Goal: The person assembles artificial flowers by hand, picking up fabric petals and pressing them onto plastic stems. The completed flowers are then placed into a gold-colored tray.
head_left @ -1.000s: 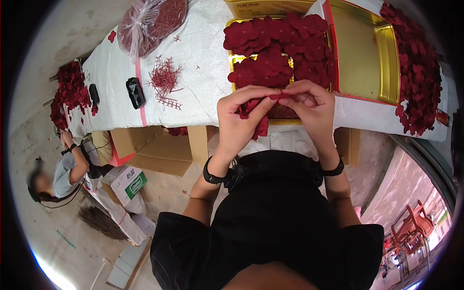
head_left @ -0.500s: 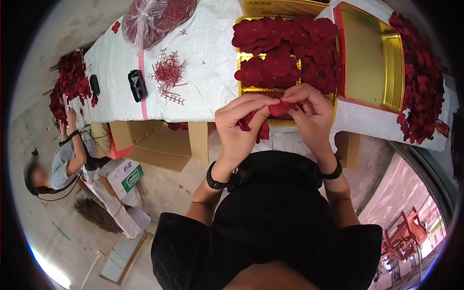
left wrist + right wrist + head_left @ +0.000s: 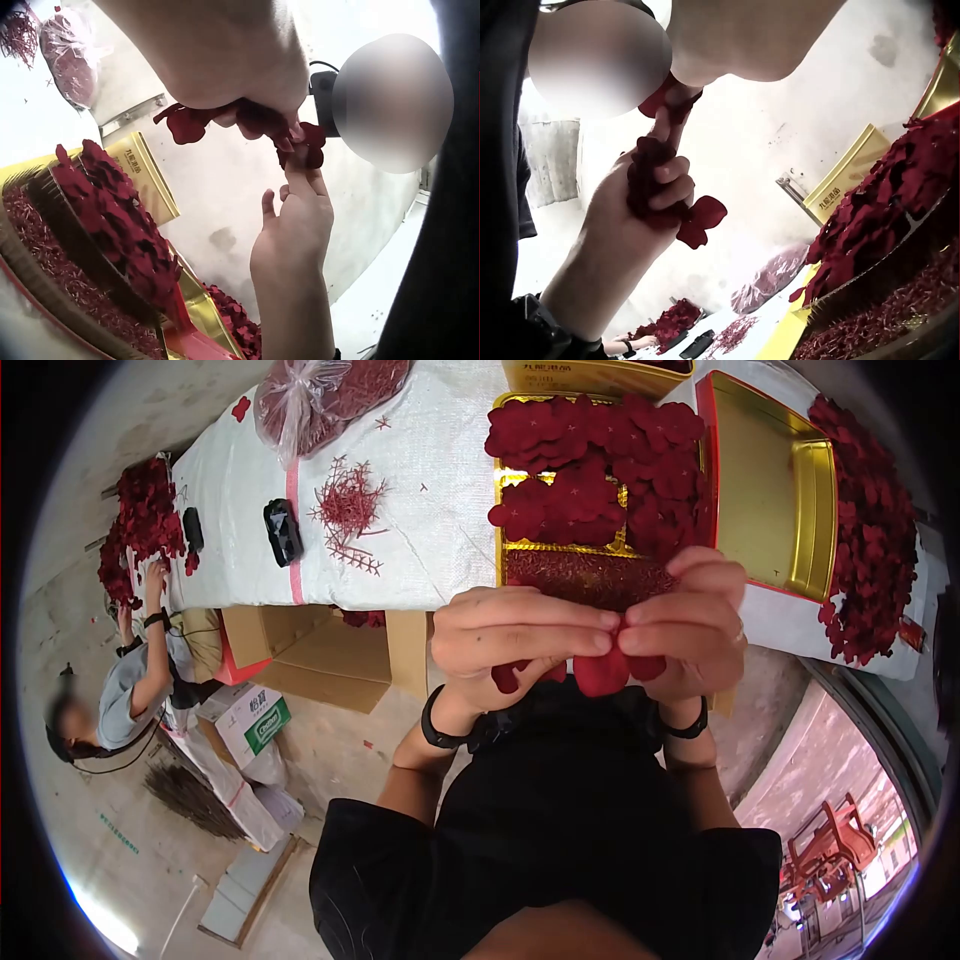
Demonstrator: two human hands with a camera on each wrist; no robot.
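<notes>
Head view: both my hands are up in front of my chest, just short of the near desk [image 3: 420, 530] edge, with the fingertips meeting. My left hand [image 3: 510, 645] is curled around a bunch of red petals [image 3: 603, 672]. The bunch hangs out below, between the two hands. My right hand [image 3: 692, 625] pinches the same bunch from the other side, with fingers and thumb closed on it.

Right wrist view: left hand [image 3: 641, 202] clenched round the red petals [image 3: 697, 217], a couple of them sticking out past the fingers. Left wrist view: right hand [image 3: 294, 225] nips the red petals [image 3: 301, 148] at its fingertips, the other fingers loose.

On the desk just beyond my hands sits a gold tray [image 3: 497, 510] stacked with more petal pieces, with red shreds in its near end. An empty gold tin [image 3: 800, 500] is beside it on the right, and a loose petal pile [image 3: 880, 530] lies further right. To the left are red sprigs [image 3: 345, 510], a black device [image 3: 282, 532] and a plastic bag [image 3: 315, 395] of red bits. Another person [image 3: 130, 680] sits at the far left end, with cardboard boxes [image 3: 320, 660] under the desk.
</notes>
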